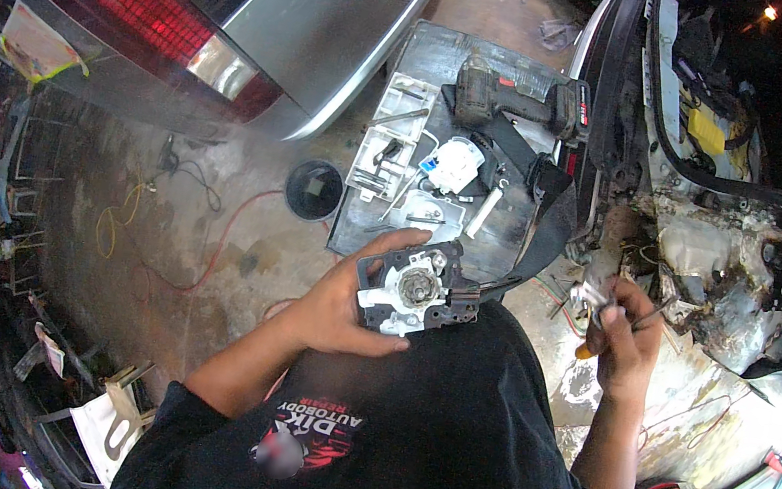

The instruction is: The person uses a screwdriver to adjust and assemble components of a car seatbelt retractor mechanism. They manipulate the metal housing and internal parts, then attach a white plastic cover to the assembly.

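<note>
Your table (441, 43) carries a power drill (479, 96) by its far right corner and a white compartment tray (387, 151) along its left edge. Over the near edge, your left hand (342, 303) grips the black-and-white assembly (413, 299) between thumb and fingers. Off the near right corner, your right hand (627, 341) pinches an orange-ended tool (585, 352) and a small metal piece (587, 296) in bent fingers.

Drill (479, 94) on table (431, 43), beyond mechanism (420, 287)
</note>
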{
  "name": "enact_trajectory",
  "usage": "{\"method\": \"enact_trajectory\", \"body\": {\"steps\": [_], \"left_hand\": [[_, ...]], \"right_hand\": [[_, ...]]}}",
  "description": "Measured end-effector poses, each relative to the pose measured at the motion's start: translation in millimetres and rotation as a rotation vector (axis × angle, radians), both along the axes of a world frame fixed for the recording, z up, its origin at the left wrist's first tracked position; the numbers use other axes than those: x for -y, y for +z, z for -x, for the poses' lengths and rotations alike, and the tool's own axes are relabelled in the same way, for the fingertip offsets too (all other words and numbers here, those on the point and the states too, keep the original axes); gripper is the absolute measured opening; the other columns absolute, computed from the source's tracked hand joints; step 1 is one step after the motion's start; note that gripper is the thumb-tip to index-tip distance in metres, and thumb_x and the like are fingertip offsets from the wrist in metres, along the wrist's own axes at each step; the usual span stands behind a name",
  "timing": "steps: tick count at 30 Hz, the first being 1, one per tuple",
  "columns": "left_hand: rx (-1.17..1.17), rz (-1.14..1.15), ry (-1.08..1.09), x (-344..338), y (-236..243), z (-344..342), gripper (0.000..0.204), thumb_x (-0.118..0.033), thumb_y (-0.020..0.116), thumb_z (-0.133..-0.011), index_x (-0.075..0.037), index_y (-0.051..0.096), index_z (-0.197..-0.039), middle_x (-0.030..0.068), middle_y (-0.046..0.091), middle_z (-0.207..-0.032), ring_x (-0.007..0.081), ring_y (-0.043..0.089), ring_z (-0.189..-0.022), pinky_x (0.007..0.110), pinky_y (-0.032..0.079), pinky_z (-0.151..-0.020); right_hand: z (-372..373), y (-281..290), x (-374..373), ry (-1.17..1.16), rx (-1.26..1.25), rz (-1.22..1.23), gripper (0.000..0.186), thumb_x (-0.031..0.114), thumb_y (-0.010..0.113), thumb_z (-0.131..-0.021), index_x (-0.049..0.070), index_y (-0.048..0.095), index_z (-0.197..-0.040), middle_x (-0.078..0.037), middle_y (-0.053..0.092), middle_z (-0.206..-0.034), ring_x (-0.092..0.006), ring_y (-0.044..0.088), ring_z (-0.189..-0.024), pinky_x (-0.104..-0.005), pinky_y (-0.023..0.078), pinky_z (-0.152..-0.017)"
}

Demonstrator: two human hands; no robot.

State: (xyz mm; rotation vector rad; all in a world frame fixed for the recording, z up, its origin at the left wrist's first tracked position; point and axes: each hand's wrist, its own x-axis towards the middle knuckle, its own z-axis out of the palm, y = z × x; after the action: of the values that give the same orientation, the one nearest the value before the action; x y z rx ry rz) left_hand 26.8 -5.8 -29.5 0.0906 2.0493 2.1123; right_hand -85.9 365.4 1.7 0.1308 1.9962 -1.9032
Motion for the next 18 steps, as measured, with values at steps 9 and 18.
{"method": "enact_trajectory", "body": {"steps": [9, 18], "left_hand": [[0.039, -0.022, 0.033, 28, -23, 7, 0.115, -0.015, 0.097, -0.07, 0.0, 0.034, -0.164, 0.0133, 0.055, -0.151, 0.0256, 0.052, -0.143, 0.04, 0.038, -0.122], [0.06, 0.038, -0.058, 45, -28, 27, 0.119, -0.014, 0.098, -0.067, -0.001, 0.031, -0.165, 0.0138, 0.055, -0.151, 0.0246, 0.052, -0.142, 0.041, 0.038, -0.122]], "right_hand": [[-51, -101, 14, 0.176, -0.074, -0.462, 0.026, 0.011, 0.077, -0.097, -0.004, 0.073, -0.118, -0.014, 0.076, -0.1, -0.0218, 0.069, -0.089, -0.0358, 0.055, -0.084], [-53, -170, 92, 0.316, -0.307, -0.688, 0.035, 0.016, 0.078, -0.092, 0.001, 0.068, -0.123, -0.023, 0.073, -0.114, -0.0456, 0.073, -0.1, -0.0534, 0.059, -0.086]]}}
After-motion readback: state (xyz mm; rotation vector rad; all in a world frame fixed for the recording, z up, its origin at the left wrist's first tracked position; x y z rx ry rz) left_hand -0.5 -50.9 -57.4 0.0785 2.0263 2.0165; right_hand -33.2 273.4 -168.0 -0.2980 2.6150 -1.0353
